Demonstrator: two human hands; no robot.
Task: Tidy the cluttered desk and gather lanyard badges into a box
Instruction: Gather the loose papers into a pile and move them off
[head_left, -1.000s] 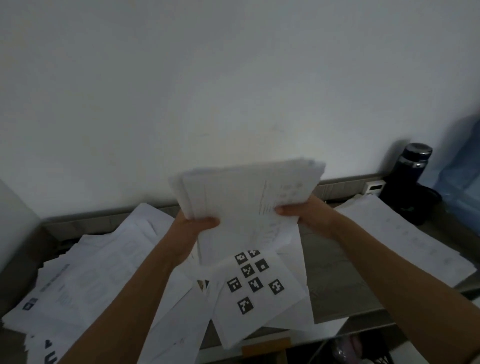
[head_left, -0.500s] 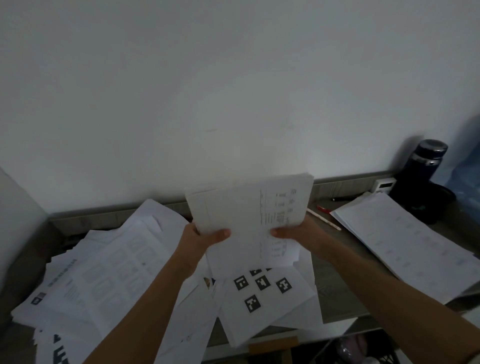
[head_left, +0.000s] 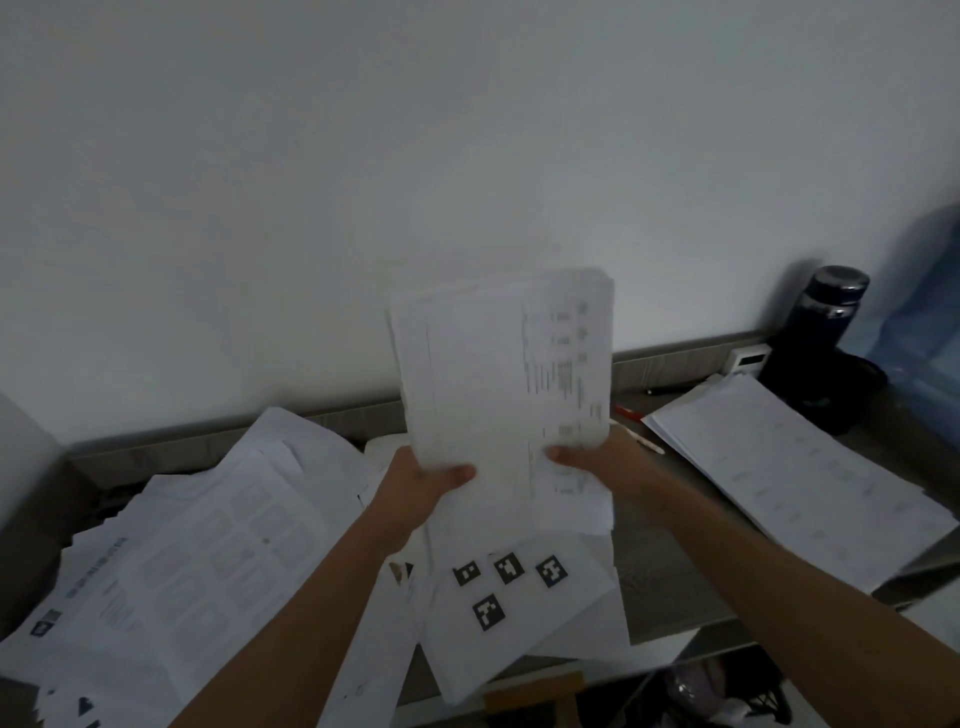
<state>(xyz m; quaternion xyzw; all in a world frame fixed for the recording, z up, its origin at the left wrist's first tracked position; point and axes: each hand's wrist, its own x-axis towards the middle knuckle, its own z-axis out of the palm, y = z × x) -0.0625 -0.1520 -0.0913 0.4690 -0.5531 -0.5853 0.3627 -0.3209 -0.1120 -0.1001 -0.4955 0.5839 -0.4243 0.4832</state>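
Left: loose printed sheets (head_left: 208, 545) lie fanned and overlapping over the left part of the counter (head_left: 654, 571), in the same place as 0.5 s ago.

Centre-left: left hand (head_left: 415, 483) grasps the lower left edge of the paper stack (head_left: 498, 389). The thumb lies across the front and the fingers are hidden behind.

Centre: the stack is held clear above the middle of the counter, against the wall. It now stands upright on its short edge. 0.5 s ago its long edge ran sideways and it sat lower. Printed columns face the camera, blurred. Below it lies a sheet with four black square markers (head_left: 519, 597), overhanging the counter's front edge.

Centre-right: right hand (head_left: 587, 462) grasps the lower right edge of the stack, thumb on the front.

Right: a red pen (head_left: 631, 414) and a white pen (head_left: 644, 441) lie just beside the right wrist. Beyond them sits a squared pile of sheets (head_left: 789, 467). A small white device (head_left: 748, 358) and a dark bottle (head_left: 831, 312) stand at the back.
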